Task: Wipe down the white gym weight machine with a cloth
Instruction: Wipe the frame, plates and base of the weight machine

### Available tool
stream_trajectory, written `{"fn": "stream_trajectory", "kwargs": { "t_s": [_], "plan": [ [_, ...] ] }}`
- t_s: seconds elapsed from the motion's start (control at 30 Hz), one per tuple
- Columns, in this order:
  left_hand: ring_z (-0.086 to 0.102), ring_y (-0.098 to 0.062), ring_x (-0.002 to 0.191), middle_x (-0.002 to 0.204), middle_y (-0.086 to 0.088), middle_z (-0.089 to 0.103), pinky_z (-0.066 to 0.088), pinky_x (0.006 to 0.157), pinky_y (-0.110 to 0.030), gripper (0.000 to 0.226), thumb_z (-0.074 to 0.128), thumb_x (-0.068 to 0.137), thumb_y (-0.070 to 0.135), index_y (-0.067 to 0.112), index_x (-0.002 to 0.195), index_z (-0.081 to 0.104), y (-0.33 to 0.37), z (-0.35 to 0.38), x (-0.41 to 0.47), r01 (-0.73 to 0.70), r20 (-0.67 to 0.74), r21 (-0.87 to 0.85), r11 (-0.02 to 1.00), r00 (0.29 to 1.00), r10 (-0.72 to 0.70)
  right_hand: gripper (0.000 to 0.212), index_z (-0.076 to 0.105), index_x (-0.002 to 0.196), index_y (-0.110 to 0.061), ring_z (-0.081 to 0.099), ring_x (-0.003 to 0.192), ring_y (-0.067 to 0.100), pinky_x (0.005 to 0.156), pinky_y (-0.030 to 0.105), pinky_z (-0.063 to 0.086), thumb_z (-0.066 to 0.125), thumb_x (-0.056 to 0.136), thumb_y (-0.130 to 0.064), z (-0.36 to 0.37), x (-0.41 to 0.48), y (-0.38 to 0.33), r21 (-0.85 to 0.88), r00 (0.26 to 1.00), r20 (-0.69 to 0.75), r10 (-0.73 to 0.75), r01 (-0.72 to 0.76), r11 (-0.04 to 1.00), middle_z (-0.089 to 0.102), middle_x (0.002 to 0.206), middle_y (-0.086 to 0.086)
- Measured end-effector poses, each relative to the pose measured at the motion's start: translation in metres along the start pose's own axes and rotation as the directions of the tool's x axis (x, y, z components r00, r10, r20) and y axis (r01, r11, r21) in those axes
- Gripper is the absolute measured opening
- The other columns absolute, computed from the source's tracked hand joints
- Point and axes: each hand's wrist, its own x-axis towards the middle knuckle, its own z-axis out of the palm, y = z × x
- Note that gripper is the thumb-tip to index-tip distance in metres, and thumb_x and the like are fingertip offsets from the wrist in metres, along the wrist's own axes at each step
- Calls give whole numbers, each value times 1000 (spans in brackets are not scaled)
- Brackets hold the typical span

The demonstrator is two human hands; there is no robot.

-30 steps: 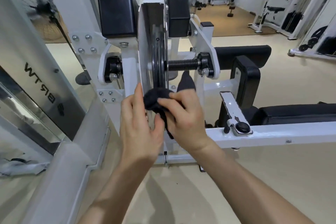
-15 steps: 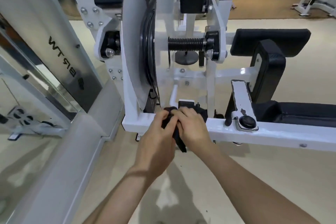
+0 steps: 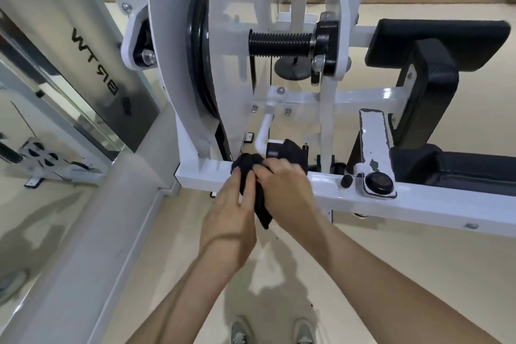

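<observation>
Fingers of our left hand (image 3: 229, 212) and right hand (image 3: 284, 190) pinch the bunched black cloth (image 3: 247, 163) against the white steel crossbar (image 3: 418, 204); we should flatten it, then sweep lengthwise.

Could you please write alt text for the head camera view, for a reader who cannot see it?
A person's left hand and right hand together hold a bunched black cloth on the horizontal frame bar of a white gym weight machine. Behind the bar are a black ribbed handle and a black seat pad; the person's shoes show below.
</observation>
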Motion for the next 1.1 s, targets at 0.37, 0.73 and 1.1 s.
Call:
{"fn": "stream_trajectory", "kwargs": {
  "t_s": [0.37,0.73,1.1],
  "plan": [
    [61,-34,112,127,-19,60,53,86,-37,67,77,69,5,-4,132,54,18,10,10,-121,-97,-11,993,988,119,14,62,70,-16,55,66,20,59,31,42,52,73,-8,-22,-13,3,-343,999,45,-20,34,939,57,72,1],
    [44,-17,113,124,-4,57,46,87,-28,43,62,82,12,11,125,58,65,17,22,-151,-136,-126,980,982,134,44,60,89,-10,52,88,28,71,36,42,18,77,-2,-45,-35,34,-381,985,167,37,30,924,54,91,9],
    [60,-27,71,98,-16,61,53,50,-37,51,68,79,0,0,127,53,104,20,24,-410,-198,-127,903,903,382,23,70,85,-4,53,63,28,53,31,40,63,64,1,-68,-83,54,-269,970,23,243,-228,936,52,71,7]
  ]
}}
